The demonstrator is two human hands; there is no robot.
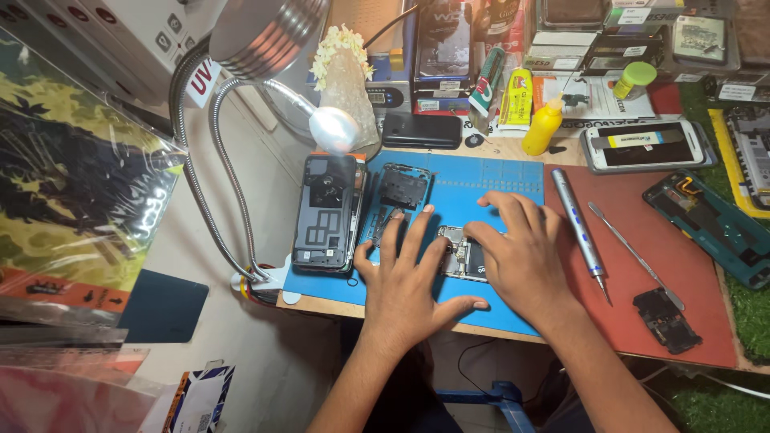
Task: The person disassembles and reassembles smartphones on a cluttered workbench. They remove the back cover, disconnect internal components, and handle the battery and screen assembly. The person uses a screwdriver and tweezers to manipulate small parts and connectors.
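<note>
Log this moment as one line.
left hand: flat on blue mat | right hand: on opened phone | screwdriver: on red mat

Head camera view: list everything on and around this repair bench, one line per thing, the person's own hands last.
Rubber work mat: one, blue, bench centre.
Opened phone with dark inner cover: one, black, mat's left edge.
Bare phone frame: one, dark, beside the opened phone.
Small circuit board: one, grey, between the hands.
Pad: one, red, right of the mat.
Pen-shaped electric screwdriver: one, silver, on the red pad.
Thin metal pry tool: one, silver, beside the screwdriver.
Squeeze bottle: one, yellow, behind the mat.
Gooseneck lamps: two, silver, left.
Left hand: flat, fingers spread.
Right hand: flat, over the board.
</note>
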